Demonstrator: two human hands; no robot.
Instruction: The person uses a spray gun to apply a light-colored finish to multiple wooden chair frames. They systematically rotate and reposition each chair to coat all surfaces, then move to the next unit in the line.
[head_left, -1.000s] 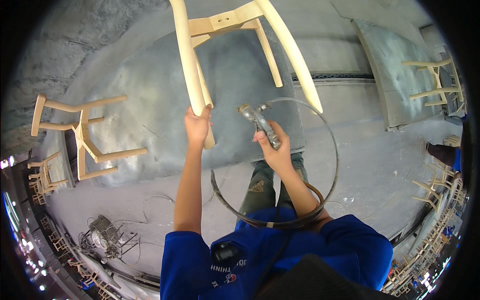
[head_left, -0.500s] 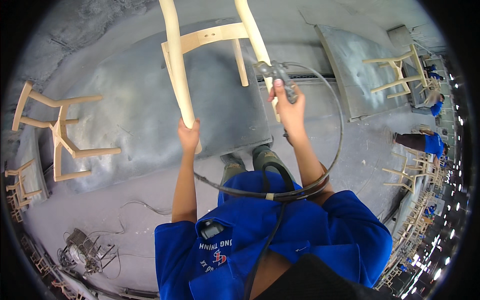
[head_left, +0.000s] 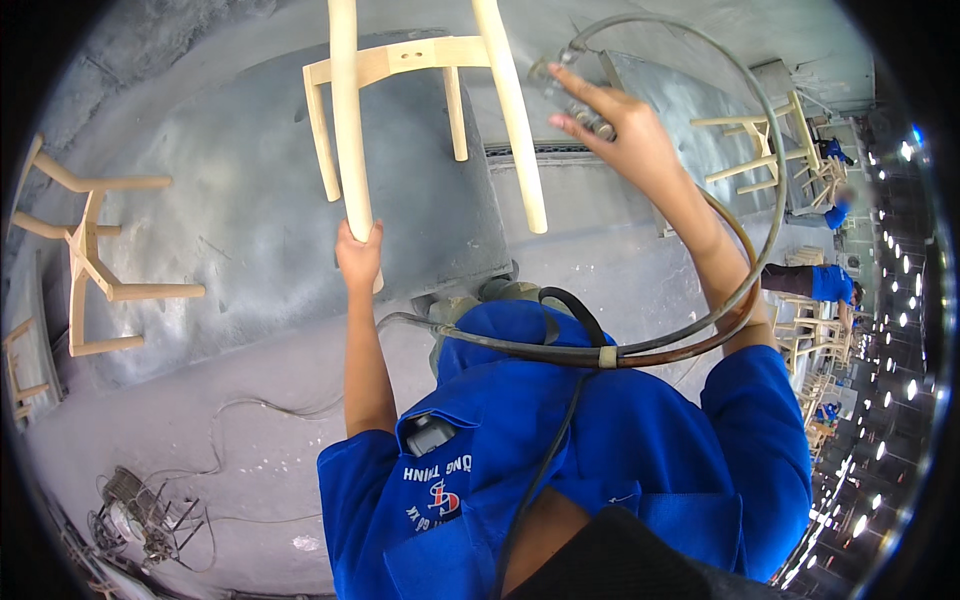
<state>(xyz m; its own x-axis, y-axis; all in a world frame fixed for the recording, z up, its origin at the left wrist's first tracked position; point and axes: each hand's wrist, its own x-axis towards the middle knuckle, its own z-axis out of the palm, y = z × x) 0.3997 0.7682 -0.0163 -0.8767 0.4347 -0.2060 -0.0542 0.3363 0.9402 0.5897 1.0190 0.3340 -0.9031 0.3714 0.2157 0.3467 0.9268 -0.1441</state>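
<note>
My left hand (head_left: pixel 359 254) is wrapped round the lower end of one leg of a pale wooden chair frame (head_left: pixel 420 56). The frame's other long leg hangs free to the right, and its top runs out of view. In my right hand (head_left: pixel 625 125) is a metal spray gun (head_left: pixel 575 98), slightly blurred, held up to the right of the frame and apart from it. A hose (head_left: pixel 752 90) loops from the gun down past my right forearm and across my waist.
A grey panel (head_left: pixel 240 220) lies beyond my feet. Another chair frame (head_left: pixel 95 240) stands at the left, and one more (head_left: pixel 760 140) at the far right by a second grey panel (head_left: pixel 640 85). Machinery with hoses (head_left: pixel 140 515) sits lower left. Co-workers in blue (head_left: pixel 828 283) are at the right.
My right hand has swung the spray gun up and to the right, off the chair frame's right leg. My left hand keeps its grip; the frame has turned slightly.
</note>
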